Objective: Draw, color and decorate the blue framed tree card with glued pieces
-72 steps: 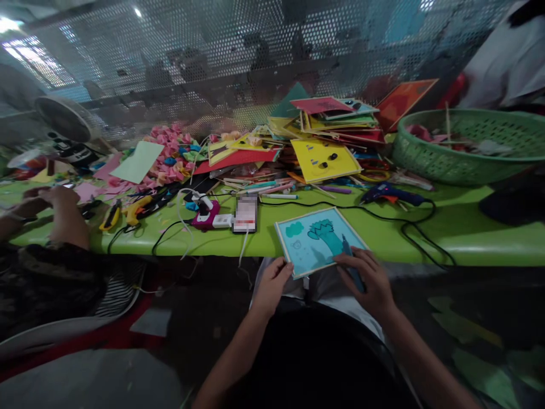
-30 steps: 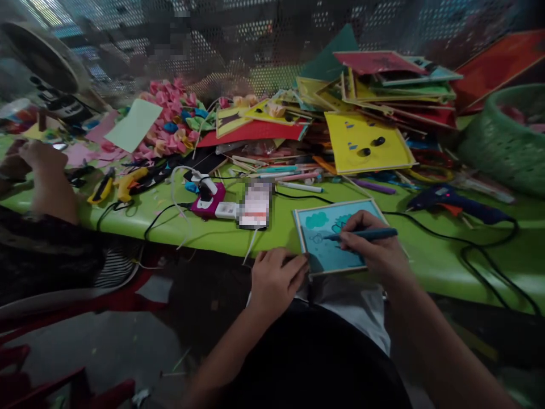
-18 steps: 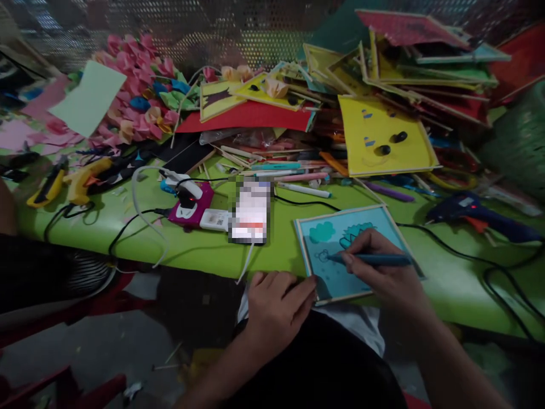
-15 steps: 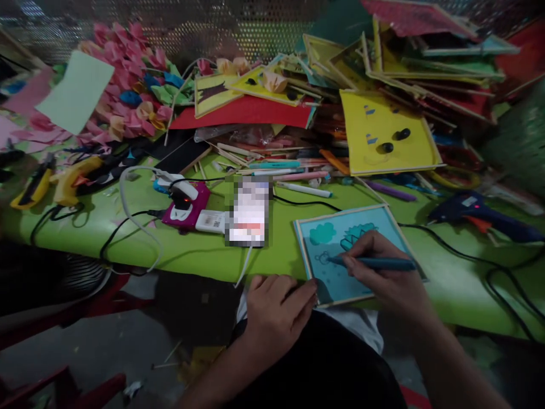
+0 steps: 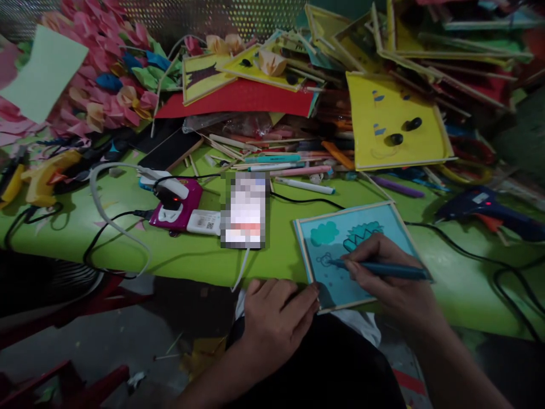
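A light-blue picture (image 5: 340, 292) in a thin wooden stick frame lies at the table's front edge. It bears a green cloud shape, a dark zigzag-marked green shape and a small round outlined figure. My right hand (image 5: 385, 278) is closed around a dark blue marker pen (image 5: 383, 269), its tip touching the paper by the small figure. My left hand (image 5: 276, 318) has its fingers bent, with thumb and forefinger at the frame's lower left corner, seeming to grip it. Its thumb is partly hidden.
Left of the picture lie a lit phone (image 5: 244, 213) and a magenta power strip (image 5: 181, 207) with cables. A blue glue gun (image 5: 489, 207) rests at right. Behind are pens, a yellow framed picture (image 5: 383, 108), stacked frames and pink paper flowers (image 5: 93, 34). A yellow glue gun (image 5: 49, 179) sits far left.
The view has shifted slightly, so the things at the back appear higher and spread outward. The pen's back end has tipped a little lower; its tip stays at the small figure.
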Available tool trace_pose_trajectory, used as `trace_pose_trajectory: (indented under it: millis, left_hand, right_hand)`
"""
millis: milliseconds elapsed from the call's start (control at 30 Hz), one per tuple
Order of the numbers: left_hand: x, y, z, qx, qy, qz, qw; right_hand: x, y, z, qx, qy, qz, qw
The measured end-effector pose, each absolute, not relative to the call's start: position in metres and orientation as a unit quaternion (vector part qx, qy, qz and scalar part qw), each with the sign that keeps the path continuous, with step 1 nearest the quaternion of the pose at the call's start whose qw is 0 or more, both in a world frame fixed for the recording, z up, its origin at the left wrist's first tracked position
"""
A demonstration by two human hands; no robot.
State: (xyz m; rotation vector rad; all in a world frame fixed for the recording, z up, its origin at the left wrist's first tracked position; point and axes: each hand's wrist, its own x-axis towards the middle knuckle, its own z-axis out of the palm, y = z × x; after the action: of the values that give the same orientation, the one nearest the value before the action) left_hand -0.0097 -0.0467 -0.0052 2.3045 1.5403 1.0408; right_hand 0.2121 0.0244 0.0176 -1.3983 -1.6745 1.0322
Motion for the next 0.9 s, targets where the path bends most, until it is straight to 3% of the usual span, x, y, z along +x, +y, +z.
trace_pose_trajectory:
  millis: [900]
  left_hand:
    - [-0.0076, -0.0461, -0.0056, 0.763, 0.518, 0.376, 0.087]
  right_hand:
    - [0.2169, 0.0224, 0.0180, -0.534, -0.662, 0.406, 0.334]
